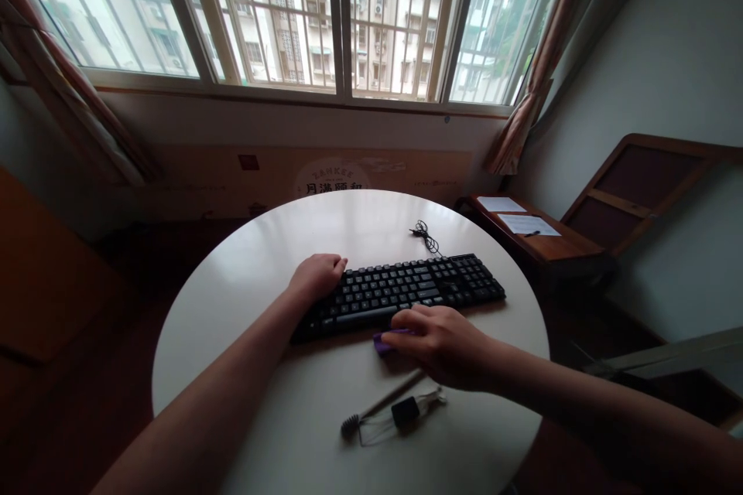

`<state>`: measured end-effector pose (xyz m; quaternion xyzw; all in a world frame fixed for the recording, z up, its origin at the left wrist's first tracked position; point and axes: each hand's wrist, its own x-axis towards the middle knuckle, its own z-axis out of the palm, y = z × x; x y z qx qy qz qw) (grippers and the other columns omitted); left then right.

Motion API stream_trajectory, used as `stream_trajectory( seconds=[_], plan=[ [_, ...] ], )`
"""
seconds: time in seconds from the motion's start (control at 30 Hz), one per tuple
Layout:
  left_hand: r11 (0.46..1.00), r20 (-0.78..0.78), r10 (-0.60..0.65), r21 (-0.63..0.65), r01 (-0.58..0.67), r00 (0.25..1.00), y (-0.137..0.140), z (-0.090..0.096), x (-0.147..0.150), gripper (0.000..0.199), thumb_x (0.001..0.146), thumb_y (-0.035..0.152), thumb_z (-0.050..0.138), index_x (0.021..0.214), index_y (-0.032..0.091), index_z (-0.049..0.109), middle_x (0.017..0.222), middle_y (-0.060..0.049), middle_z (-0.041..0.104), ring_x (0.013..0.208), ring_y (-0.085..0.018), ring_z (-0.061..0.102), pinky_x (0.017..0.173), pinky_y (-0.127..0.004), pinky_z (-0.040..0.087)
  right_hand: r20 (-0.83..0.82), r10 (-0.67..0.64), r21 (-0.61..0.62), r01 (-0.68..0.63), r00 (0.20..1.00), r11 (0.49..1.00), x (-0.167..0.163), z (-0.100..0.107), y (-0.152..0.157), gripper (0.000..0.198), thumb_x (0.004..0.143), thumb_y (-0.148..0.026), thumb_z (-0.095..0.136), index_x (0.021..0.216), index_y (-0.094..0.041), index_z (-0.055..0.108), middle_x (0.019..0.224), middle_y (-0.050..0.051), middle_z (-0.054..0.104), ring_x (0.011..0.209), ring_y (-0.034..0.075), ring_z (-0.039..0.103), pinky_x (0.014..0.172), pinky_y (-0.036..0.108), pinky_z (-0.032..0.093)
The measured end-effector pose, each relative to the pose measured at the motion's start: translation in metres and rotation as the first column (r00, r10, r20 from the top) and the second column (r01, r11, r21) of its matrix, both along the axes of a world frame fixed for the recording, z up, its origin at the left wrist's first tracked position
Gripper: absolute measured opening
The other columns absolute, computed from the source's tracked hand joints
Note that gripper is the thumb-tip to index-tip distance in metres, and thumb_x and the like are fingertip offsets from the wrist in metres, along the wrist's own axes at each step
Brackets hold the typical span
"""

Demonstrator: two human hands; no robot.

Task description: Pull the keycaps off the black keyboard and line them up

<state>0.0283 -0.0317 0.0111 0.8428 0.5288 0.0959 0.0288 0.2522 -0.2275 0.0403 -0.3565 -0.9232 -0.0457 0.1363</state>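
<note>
A black plastic full-size keyboard with dark keys (400,286) is shown lying aslant across a round, glossy white table (214,278), its front edge turned toward the wearer. Its upper left corner is covered by the left hand (318,276), the fingers curled inward; whether the casing is actually pinched cannot be told, the fingertips being hidden. By the right hand (441,336), a small purple object (383,342) is pinched between thumb and fingers, just beside the keyboard's front edge. A slender grey rod with a spiral-ridged head (350,425) and a small black block with a clear, pale end (405,412) are seen near that hand, on the wearer's side. Beyond the keyboard, a thin black cable (428,238) is loosely bundled. Should the left hand's pressure be slackened, the keyboard could be swivelled by a sideways push. The purple object could be lost through too light a pinch, and the rod or block could be knocked aside by a lowered right wrist.
</note>
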Motion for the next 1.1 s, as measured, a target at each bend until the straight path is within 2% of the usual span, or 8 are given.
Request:
stream_trajectory(
  seconds=[0.17,0.3,0.43,0.57,0.67,0.77,0.93,1.1],
  plan=[
    [1.0,-0.018,-0.012,0.024,0.013,1.0,0.0,-0.003,0.0,0.045,0.094,0.045,0.032,0.082,0.023,0.07,0.095,-0.007,0.073,0.088,-0.024,0.064,0.071,-0.031,0.043,0.02,0.065,-0.144,-0.061,0.998,0.988,0.003,0.001,-0.032,0.018,0.095,-0.03,0.054,0.087,-0.022,0.068,0.082,0.002,0.065,0.073,0.016,0.053,0.06,0.03,0.034],
    [1.0,-0.033,-0.012,0.013,0.013,0.999,-0.001,-0.001,0.001,0.045,0.094,0.044,0.032,0.084,0.023,0.07,0.096,-0.007,0.073,0.089,-0.024,0.063,0.072,-0.031,0.043,0.107,0.007,-0.23,0.018,0.994,0.973,0.002,-0.001,-0.04,0.018,0.088,-0.038,0.063,0.092,-0.021,0.068,0.087,0.001,0.066,0.074,0.016,0.056,0.056,0.03,0.031],
    [0.994,-0.06,-0.091,0.055,0.094,0.994,-0.009,0.007,0.004,0.042,0.095,0.043,0.034,0.089,0.023,0.071,0.101,-0.007,0.071,0.099,-0.024,0.06,0.084,-0.032,0.043,0.153,-0.01,-0.249,0.049,0.988,0.967,-0.002,0.0,-0.036,0.014,0.087,-0.032,0.063,0.083,-0.019,0.067,0.083,0.001,0.067,0.07,0.015,0.058,0.054,0.029,0.03],
    [0.961,-0.061,-0.272,0.031,0.274,0.96,-0.024,0.011,0.012,0.042,0.094,0.047,0.039,0.115,0.024,0.067,0.119,-0.009,0.066,0.11,-0.027,0.055,0.095,-0.037,0.04,0.18,0.001,-0.228,0.041,0.984,0.973,-0.009,-0.001,-0.034,0.011,0.085,-0.026,0.059,0.079,-0.017,0.064,0.078,0.003,0.067,0.063,0.015,0.057,0.051,0.029,0.028],
    [0.95,-0.033,-0.312,-0.027,0.311,0.949,-0.033,0.007,0.02,0.053,0.093,0.052,0.04,0.135,0.022,0.053,0.133,-0.012,0.058,0.121,-0.03,0.051,0.101,-0.04,0.037,0.199,-0.012,-0.224,0.057,0.98,0.973,-0.011,-0.006,-0.033,0.011,0.08,-0.027,0.06,0.083,-0.016,0.062,0.075,0.005,0.067,0.059,0.017,0.058,0.05,0.03,0.028],
    [0.938,-0.009,-0.343,-0.055,0.342,0.939,-0.036,0.001,0.025,0.059,0.093,0.056,0.04,0.143,0.024,0.044,0.141,-0.011,0.052,0.127,-0.03,0.047,0.106,-0.041,0.032,0.19,-0.02,-0.223,0.063,0.982,0.973,-0.011,-0.011,-0.033,0.014,0.077,-0.029,0.059,0.084,-0.017,0.06,0.072,0.005,0.067,0.06,0.019,0.059,0.05,0.029,0.03],
    [0.929,0.0,-0.364,-0.072,0.363,0.931,-0.035,0.001,0.026,0.064,0.089,0.058,0.046,0.142,0.022,0.044,0.14,-0.012,0.053,0.126,-0.031,0.047,0.106,-0.043,0.033,0.073,-0.025,-0.159,0.036,0.997,0.987,0.007,-0.001,-0.032,0.006,0.074,-0.016,0.055,0.079,-0.019,0.056,0.069,0.002,0.066,0.061,0.017,0.058,0.052,0.029,0.031],
    [0.921,0.027,-0.378,-0.09,0.379,0.925,-0.034,0.004,0.026,0.065,0.086,0.057,0.051,0.14,0.022,0.046,0.139,-0.012,0.053,0.125,-0.031,0.048,0.105,-0.042,0.035,-0.257,-0.194,-0.055,0.186,0.947,0.981,0.053,0.008,-0.014,0.014,0.088,-0.016,0.051,0.093,-0.019,0.064,0.074,0.001,0.07,0.063,0.014,0.064,0.059,0.025,0.042]
  ],
)
